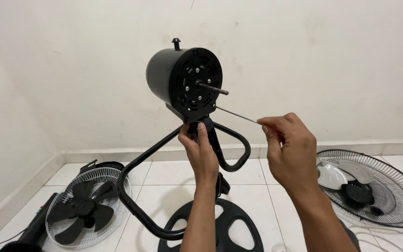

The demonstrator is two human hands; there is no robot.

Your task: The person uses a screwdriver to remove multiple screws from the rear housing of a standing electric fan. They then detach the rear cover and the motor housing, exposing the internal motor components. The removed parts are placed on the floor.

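Note:
A black fan motor housing (183, 77) stands on a black tubular stand (138, 186), its bare shaft pointing toward me. My left hand (198, 147) grips the joint just below the motor, where the housing meets the stand. My right hand (288, 149) pinches the end of a thin metal rod (236, 115) between thumb and fingers. The rod's other end reaches the lower edge of the motor face.
A small white-grilled fan with black blades (87, 207) lies on the tiled floor at left. A black wire grille holding a white part and a black hub (374, 186) lies at right. The round black base (229, 226) sits below my arms. The wall is close behind.

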